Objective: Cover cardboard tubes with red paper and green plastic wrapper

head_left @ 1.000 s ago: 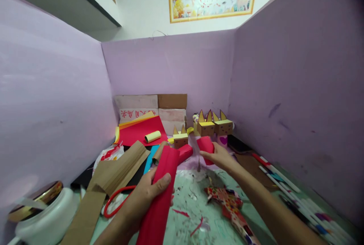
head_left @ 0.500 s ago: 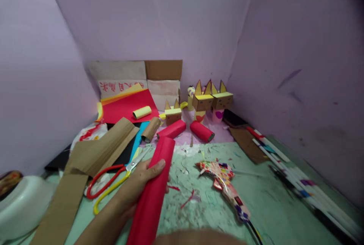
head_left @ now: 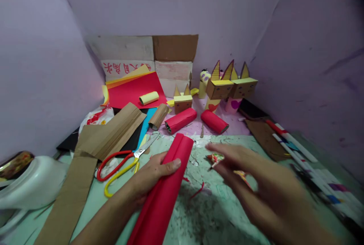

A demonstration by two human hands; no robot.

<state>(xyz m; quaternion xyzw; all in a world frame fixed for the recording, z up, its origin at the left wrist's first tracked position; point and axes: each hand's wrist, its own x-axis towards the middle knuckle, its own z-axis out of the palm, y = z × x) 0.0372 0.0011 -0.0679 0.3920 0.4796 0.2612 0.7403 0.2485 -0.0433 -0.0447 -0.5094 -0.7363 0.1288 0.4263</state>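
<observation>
A long red paper roll slants up from the bottom edge, with my left hand wrapped round it and the thumb on top. Blurred by motion, my right hand hovers over the right half of the table, thumb and fingers apart, holding nothing. Beneath it lies a patterned glue gun, mostly hidden by the hand. Scissors with one red and one yellow handle rest left of the roll. Beyond the roll's far end are two short red-covered tubes, one on the left and one on the right.
Cardboard strips and a white pot-like vessel lie left. Red paper sheets bear a yellow tube. Box-headed cardboard figures stand at the back. Markers line the right, by the purple wall.
My right hand has risen from the bottom edge to above the glue gun. My left hand still grips the red roll. The view has shifted, so things sit higher in the picture.
</observation>
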